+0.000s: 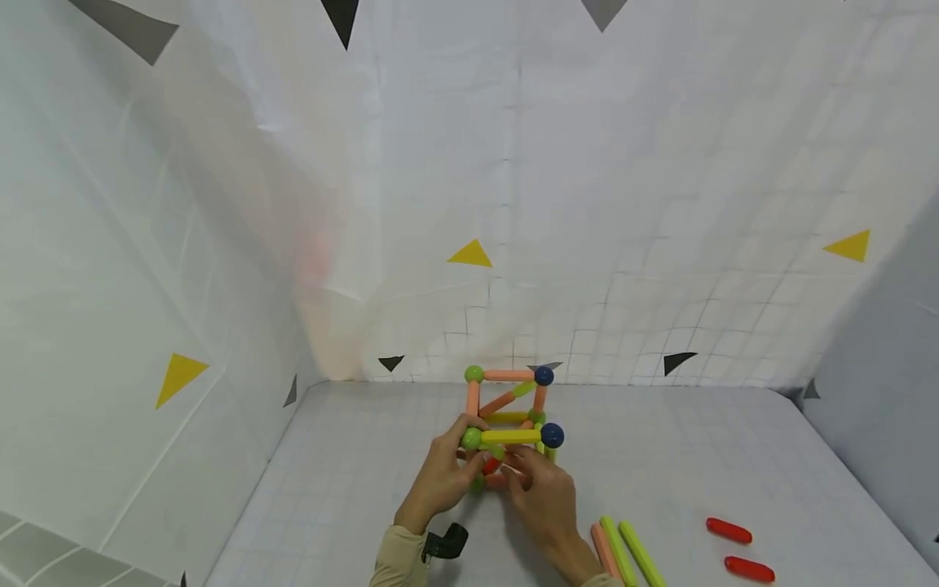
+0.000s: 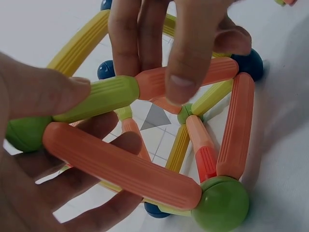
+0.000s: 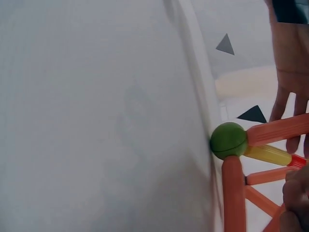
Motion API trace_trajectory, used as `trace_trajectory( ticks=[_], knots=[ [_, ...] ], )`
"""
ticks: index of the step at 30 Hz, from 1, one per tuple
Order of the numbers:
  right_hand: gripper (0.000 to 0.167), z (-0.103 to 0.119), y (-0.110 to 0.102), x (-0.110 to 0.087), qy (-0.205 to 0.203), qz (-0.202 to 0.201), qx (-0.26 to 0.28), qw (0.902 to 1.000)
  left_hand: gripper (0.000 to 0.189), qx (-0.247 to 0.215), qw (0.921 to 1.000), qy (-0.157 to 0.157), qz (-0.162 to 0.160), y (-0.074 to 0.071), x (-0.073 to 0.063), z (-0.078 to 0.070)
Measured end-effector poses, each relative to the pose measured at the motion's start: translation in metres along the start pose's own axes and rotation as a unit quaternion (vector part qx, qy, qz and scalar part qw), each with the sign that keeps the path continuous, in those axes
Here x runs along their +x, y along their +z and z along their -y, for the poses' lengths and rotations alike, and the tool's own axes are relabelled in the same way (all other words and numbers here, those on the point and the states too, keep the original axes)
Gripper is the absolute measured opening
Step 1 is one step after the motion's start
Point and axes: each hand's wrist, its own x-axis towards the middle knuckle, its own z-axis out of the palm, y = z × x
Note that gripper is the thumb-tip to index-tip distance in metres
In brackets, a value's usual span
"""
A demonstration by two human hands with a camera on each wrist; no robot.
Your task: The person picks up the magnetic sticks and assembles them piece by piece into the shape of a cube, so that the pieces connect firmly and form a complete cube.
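A box-like frame of magnetic building rods and balls stands between the two hands in the head view, with a yellow rod point(image 1: 511, 437), green balls and blue balls point(image 1: 553, 435) showing. My left hand point(image 1: 438, 474) grips its left side. In the left wrist view, the left thumb presses a lime-green rod point(image 2: 104, 99) that meets an orange rod point(image 2: 218, 71) end to end. My right hand point(image 1: 546, 496) pinches that orange rod between thumb and fingers, close to a blue ball point(image 2: 249, 64). The right wrist view shows a green corner ball point(image 3: 228, 140); most of the right hand is out of that view.
On the white table, right of the hands, lie a loose orange rod point(image 1: 605, 549) and two lime-green rods point(image 1: 641, 554). Two red rods point(image 1: 729, 530) are farther right. A white backdrop point(image 1: 623, 179) with triangle marks rises behind, and a side wall point(image 1: 132, 269) stands left.
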Motion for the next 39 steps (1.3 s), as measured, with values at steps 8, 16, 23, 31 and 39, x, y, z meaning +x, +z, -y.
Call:
trace_trajectory(
  ticks=[8,16,23,31,39],
  knots=[
    [0.017,-0.008,-0.027,0.016,-0.072,-0.114,0.087,0.9870,0.038,0.000,1.0000,-0.007,-0.005,0.000,0.000,0.000],
    [0.023,-0.051,-0.044,0.023,-0.024,-0.211,0.182,0.9601,0.037,0.002,1.0000,-0.004,-0.001,-0.002,0.000,0.002],
    [0.050,-0.068,-0.044,0.020,0.075,0.007,0.201,0.9767,0.036,0.002,1.0000,-0.002,-0.003,-0.003,0.002,0.001],
    [0.041,-0.076,-0.037,0.013,0.084,0.211,0.135,0.9645,0.048,0.013,0.9998,-0.008,-0.008,0.001,0.000,-0.001],
    [0.041,-0.083,-0.041,0.014,0.090,0.245,0.092,0.9609,0.074,0.055,0.9963,-0.065,-0.013,-0.011,-0.004,-0.002]
  ],
)
